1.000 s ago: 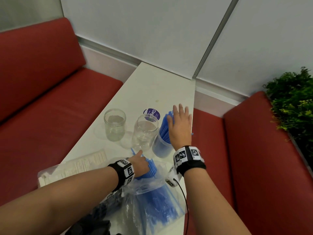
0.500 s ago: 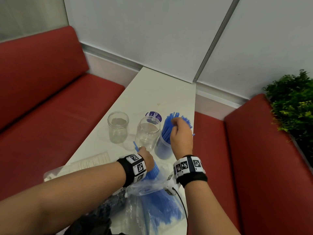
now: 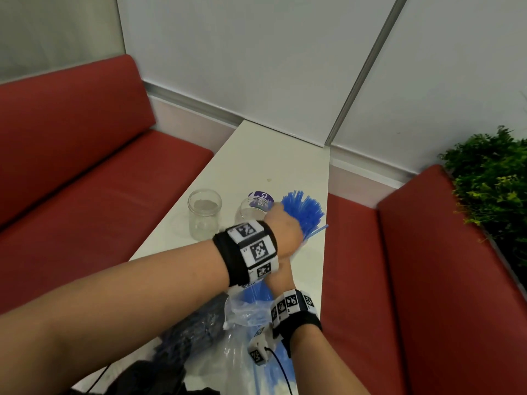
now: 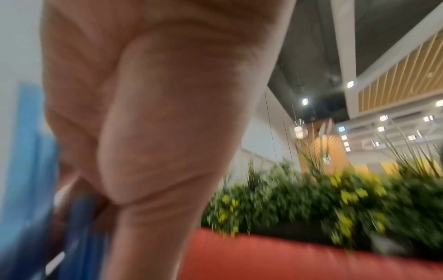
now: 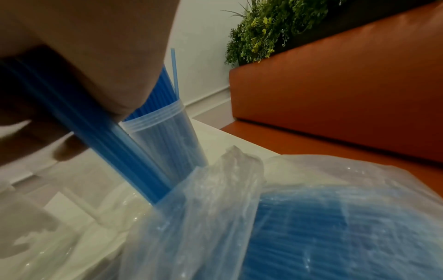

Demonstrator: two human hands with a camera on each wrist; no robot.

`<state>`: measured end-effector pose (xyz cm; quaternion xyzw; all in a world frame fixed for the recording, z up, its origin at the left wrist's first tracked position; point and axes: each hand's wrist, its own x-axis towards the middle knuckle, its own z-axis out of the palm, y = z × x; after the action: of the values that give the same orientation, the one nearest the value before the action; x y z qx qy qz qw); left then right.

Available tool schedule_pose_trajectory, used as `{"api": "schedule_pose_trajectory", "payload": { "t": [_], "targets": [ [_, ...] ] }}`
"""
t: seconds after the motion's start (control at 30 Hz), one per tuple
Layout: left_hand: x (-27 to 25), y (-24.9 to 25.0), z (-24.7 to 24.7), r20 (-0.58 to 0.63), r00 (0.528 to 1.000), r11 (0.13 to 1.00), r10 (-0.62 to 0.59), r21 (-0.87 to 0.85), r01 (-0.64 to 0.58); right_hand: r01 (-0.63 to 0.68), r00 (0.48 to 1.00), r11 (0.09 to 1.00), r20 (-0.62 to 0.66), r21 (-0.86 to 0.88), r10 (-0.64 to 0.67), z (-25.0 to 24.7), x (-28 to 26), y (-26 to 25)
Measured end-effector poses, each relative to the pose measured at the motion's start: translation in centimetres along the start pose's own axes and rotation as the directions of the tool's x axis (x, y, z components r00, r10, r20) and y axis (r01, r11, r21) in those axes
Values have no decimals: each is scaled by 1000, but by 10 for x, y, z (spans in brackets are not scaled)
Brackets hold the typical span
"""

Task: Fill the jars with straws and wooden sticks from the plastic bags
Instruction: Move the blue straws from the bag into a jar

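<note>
A third jar (image 5: 167, 140) at the table's right edge holds a fan of blue straws (image 3: 302, 209). My left hand (image 3: 285, 229) reaches across and grips that fan just above the jar; the left wrist view is blurred, showing my palm (image 4: 155, 113) beside blue. Under my left forearm, my right hand (image 3: 281, 276) grips a bunch of blue straws (image 5: 103, 136) whose lower ends are still inside the clear plastic bag (image 5: 215, 208). Two empty glass jars (image 3: 204, 215) (image 3: 252, 213) stand to the left. The bag of wooden sticks is hidden.
A purple lid (image 3: 261, 198) lies behind the middle jar. A dark bundle (image 3: 194, 329) lies left of the straw bag. The narrow white table (image 3: 271, 155) runs between two red benches (image 3: 85, 195), with a green plant (image 3: 490, 189) at the right.
The hands swapped places. My left hand left the bag and rose to the straws in the jar; my right hand dropped from the jar to the bag and took hold of a bunch.
</note>
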<state>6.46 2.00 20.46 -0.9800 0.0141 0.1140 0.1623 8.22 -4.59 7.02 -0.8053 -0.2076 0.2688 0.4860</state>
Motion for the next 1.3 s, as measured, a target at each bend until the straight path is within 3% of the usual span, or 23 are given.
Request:
{"api": "schedule_pose_trajectory", "payload": {
  "t": [0.07, 0.17, 0.2, 0.27, 0.33, 0.4, 0.47, 0.5, 0.57, 0.6, 0.63, 0.7, 0.73, 0.8, 0.9, 1.0, 1.13, 1.3],
  "targets": [
    [-4, -14, -28, -183, 983, 999, -9, -42, 1, 63, 994, 996, -97, 64, -57, -2, -1, -3],
    [-9, -52, -58, -463, 881, 959, -100, -282, -39, 95, 989, 970, -134, 226, -65, -4, 2, -17],
    [-7, -59, -57, -470, 871, 912, -144, -404, -67, 102, 990, 970, -123, 220, -76, -4, 0, -23],
    [-7, -62, -48, -382, 913, 824, -142, -557, -105, 111, 989, 969, -123, 220, -85, -7, -3, -32],
    [-7, -54, -36, -269, 961, 829, -59, -550, -103, 124, 988, 963, -117, 238, -98, -8, 3, -45],
    [-5, -44, -20, -194, 981, 858, -32, -508, -72, 32, 997, 929, -77, 370, -4, -7, 7, -59],
    [-3, -42, -10, -247, 966, 824, -78, -561, -77, 14, 996, 914, -83, 406, 21, -10, 9, -64],
    [-2, -43, -8, -285, 952, 728, -116, -676, -114, 89, 995, 907, -67, 411, -68, -10, 4, -64],
    [-6, -47, -7, -335, 903, 367, -267, -902, -226, 177, 983, 920, -108, 350, -148, -17, 0, -66],
    [-7, -51, -6, -330, 867, 171, -373, -943, -285, 193, 980, 917, -111, 349, -165, -22, 0, -68],
    [-7, -55, -4, -292, 830, 36, -475, -949, -313, 222, 974, 907, -133, 359, -186, -28, 1, -73],
    [-6, -60, 5, -147, 803, -82, -578, -968, -236, 276, 959, 872, -175, 405, -222, -41, 2, -93],
    [-4, -60, 13, -41, 828, -163, -559, -974, -158, 301, 951, 860, -191, 411, -241, -49, 2, -105],
    [-1, -57, 33, 176, 904, -418, -390, -908, -4, 356, 934, 821, -197, 445, -298, -62, 2, -129],
    [2, -48, 63, 287, 957, -748, -40, -643, 161, 434, 899, 715, -215, 548, -381, -74, 2, -157],
    [4, -35, 77, 260, 960, -899, 107, -388, 205, 453, 887, 695, -205, 559, -414, -78, 0, -168],
    [8, -23, 78, 227, 968, -982, 108, -127, 139, 471, 879, 708, -214, 526, -426, -74, -6, -162],
    [6, -21, 80, 276, 960, -987, 45, -137, 86, 526, 846, 689, -218, 499, -487, -75, -10, -162]
  ]
}}
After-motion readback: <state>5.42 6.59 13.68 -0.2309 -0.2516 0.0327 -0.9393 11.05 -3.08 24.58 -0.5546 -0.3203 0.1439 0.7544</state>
